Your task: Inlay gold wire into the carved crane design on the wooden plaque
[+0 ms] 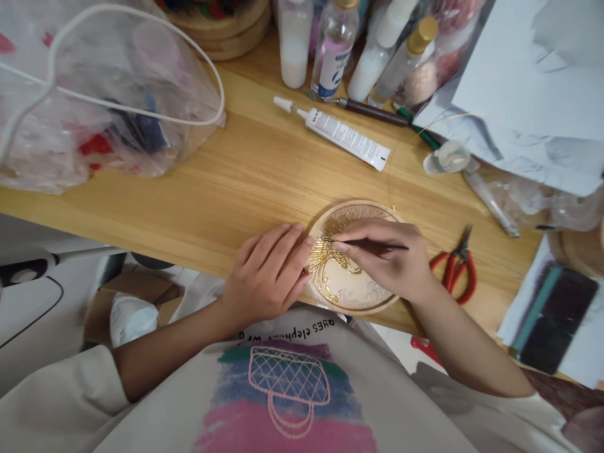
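A round wooden plaque (372,290) with a raised rim and gold line work on its face lies at the table's front edge. My right hand (389,255) is over its right part, fingers pinched round a thin dark tool (377,243) whose tip meets the gold pattern near the upper left. My left hand (267,274) rests flat at the plaque's left rim, fingers spread a little and fingertips touching the rim. The ends of the gold lines beneath my right hand are hidden.
Red-handled pliers (455,267) lie right of the plaque. Beyond it are a white tube (348,137), a dark-handled tool (372,112) and several bottles (334,50). A plastic bag (155,126) sits at the left, papers (533,94) and a phone (559,318) at the right.
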Tool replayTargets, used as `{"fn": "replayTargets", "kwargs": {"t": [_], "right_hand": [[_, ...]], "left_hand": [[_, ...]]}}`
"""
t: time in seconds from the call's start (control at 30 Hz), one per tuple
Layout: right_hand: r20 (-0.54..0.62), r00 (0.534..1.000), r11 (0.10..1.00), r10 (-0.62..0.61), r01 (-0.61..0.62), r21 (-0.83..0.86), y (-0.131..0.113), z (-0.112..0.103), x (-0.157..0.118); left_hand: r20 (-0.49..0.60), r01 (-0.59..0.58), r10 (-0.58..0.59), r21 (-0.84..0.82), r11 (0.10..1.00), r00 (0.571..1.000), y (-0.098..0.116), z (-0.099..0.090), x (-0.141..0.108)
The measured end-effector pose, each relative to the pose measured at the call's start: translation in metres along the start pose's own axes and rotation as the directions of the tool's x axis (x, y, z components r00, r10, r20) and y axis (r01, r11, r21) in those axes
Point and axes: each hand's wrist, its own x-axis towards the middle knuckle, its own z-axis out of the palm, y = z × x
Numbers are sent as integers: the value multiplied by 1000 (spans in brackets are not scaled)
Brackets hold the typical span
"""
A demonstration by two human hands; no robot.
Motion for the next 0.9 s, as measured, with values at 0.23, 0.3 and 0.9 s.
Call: {"fn": "replayTargets", "kwargs": {"t": [0.23, 0.3, 0.9], "right_hand": [[2, 1000, 1000, -8, 8, 11, -1, 0, 1], [0, 1000, 1000, -19, 19, 8, -1, 0, 1], [-39, 999, 999, 22, -20, 37, -1, -1, 2]], "left_hand": [[-1, 4, -4, -8, 1000, 1000, 1, 0, 0], [0, 6, -6, -6, 1000, 1000, 1, 0, 0], [-3, 8, -8, -14, 1000, 1000, 0, 0, -1]]}}
